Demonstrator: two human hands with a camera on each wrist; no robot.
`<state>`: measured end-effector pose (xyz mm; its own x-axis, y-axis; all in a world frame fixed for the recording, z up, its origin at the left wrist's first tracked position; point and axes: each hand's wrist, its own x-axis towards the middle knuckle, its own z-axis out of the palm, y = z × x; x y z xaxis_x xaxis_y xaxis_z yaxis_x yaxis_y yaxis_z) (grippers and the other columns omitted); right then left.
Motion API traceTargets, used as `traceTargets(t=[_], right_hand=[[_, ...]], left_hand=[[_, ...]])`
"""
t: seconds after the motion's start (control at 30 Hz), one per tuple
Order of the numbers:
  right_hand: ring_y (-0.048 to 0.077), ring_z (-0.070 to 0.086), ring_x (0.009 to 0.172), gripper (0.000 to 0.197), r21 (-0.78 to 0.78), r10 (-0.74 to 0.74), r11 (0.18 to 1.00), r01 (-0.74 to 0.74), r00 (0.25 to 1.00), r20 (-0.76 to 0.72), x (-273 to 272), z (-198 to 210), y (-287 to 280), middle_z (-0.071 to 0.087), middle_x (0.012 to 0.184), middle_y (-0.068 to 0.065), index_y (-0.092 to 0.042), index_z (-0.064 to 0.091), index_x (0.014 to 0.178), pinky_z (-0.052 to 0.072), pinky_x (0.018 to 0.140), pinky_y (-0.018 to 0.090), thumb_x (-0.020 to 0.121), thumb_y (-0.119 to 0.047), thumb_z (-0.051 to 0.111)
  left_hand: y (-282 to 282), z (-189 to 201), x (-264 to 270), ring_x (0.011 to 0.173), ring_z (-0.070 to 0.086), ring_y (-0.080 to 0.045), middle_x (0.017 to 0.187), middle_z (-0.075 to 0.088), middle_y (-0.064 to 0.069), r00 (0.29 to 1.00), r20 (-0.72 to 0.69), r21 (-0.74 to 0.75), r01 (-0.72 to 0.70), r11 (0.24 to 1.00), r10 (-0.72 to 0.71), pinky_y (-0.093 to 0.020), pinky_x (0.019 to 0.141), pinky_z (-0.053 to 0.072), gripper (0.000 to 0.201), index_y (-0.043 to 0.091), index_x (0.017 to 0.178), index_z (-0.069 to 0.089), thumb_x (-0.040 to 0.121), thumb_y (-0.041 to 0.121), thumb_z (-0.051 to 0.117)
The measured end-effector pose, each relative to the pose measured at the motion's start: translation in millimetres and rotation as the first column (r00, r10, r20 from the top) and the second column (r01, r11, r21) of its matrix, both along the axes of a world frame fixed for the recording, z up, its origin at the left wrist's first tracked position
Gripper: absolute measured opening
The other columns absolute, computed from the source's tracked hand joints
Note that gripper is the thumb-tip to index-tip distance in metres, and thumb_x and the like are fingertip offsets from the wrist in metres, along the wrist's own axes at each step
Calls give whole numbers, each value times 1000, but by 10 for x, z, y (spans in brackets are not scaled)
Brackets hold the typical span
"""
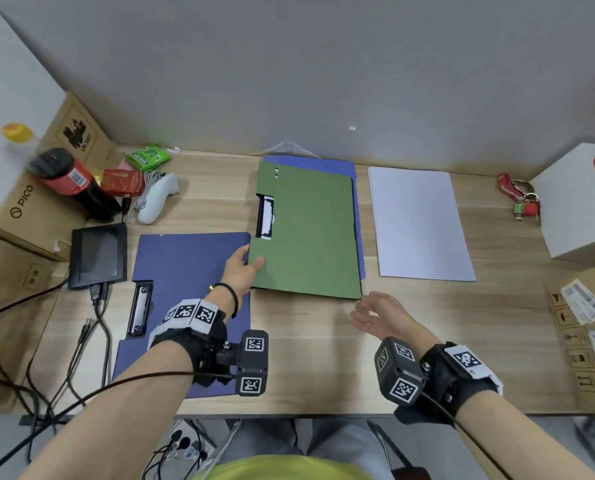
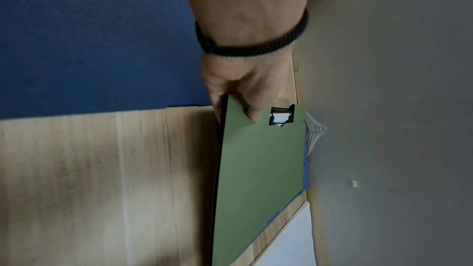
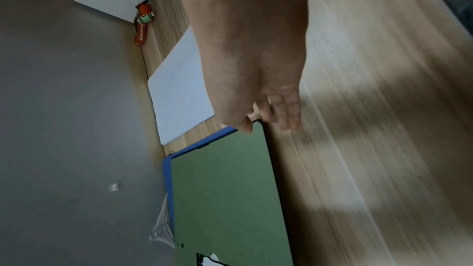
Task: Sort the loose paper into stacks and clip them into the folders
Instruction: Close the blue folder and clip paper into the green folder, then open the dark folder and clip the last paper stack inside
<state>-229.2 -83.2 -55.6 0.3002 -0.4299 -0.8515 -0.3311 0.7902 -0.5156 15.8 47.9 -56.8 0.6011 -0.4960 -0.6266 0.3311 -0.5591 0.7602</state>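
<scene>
A closed green folder (image 1: 310, 233) lies on top of a blue folder (image 1: 356, 216) at the back middle of the desk. White paper shows in its clip cutout (image 1: 266, 216). My left hand (image 1: 246, 265) pinches the green folder's near left corner (image 2: 240, 112), thumb on top, fingers underneath. An open blue folder (image 1: 185, 271) with a black metal clip (image 1: 140, 308) lies at the left under my left forearm. A stack of white paper (image 1: 421, 223) lies to the right. My right hand (image 1: 375, 313) hovers with fingers straight, holding nothing, just off the green folder's near right corner (image 3: 261, 126).
Cardboard boxes (image 1: 22, 188) stand at the left, with a red-black bottle (image 1: 71, 181), snack packets, a white controller (image 1: 157, 199) and a small black screen (image 1: 98, 258) with cables. A white box (image 1: 573, 209) and red keychain (image 1: 521, 199) sit at the right.
</scene>
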Motion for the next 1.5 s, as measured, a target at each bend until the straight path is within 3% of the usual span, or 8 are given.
traceTargets(t=[0.2,0.5,0.63,0.73,0.87,1.07,1.23,1.5], right_hand=[[29,52,90,14,1,-34,999,34,999,30,113,-21,-132,44,80,7,-8,48,81,52,77,31,94,-2,47],[16,33,63,26,-78,24,997,-25,1000,-18,192,-60,-355,29,67,-1,-23,32,75,36,69,27,87,-13,53],[13,40,66,29,-117,143,982,-147,989,-39,210,-74,-318,39,71,-5,-27,43,71,41,68,26,93,-9,46],[14,36,62,30,-132,172,975,-178,984,-55,250,-53,-331,36,69,-2,-26,45,72,37,68,27,92,-4,43],[16,26,57,32,-114,204,971,-211,977,-67,285,-40,-373,28,63,-2,-22,40,67,28,58,26,90,1,39],[14,33,62,31,-175,196,963,-204,979,-63,351,99,-377,35,73,0,-25,38,75,33,66,29,94,-1,41],[23,56,97,23,-179,158,970,-162,987,-36,425,154,-259,56,111,3,-17,51,120,45,92,37,98,-15,44],[23,63,82,22,-53,423,905,-422,906,20,890,94,416,60,104,7,-13,53,118,51,69,30,100,-17,40]], left_hand=[[-213,21,-52,108,55,-18,128,54,-2,998,44,-7,-39,999,39,-29,89,42,43,15,137,37,97,12,50],[-319,-174,-15,135,40,-27,145,43,-8,986,153,123,43,991,-62,-44,113,33,52,14,141,44,90,14,51],[-323,-130,-27,121,48,-17,150,36,-5,985,164,92,39,995,-54,-26,96,39,54,13,145,36,93,8,48],[-299,-128,-41,129,45,-17,148,40,-2,987,158,55,32,998,-40,-27,101,39,53,11,145,36,93,3,45],[-259,-82,-96,103,56,-14,126,57,0,988,157,10,4,1000,-6,-25,83,44,48,10,135,49,92,-7,40],[-127,-6,-3,121,47,-12,136,49,3,994,106,59,24,998,-30,-25,98,37,46,6,141,42,96,1,43],[275,39,189,138,37,-20,150,38,-4,988,149,72,-46,996,35,-34,111,34,50,13,146,35,97,5,42],[1407,33,467,119,54,-35,136,51,-13,938,238,211,-304,929,253,-44,100,46,49,11,139,46,90,11,51]])
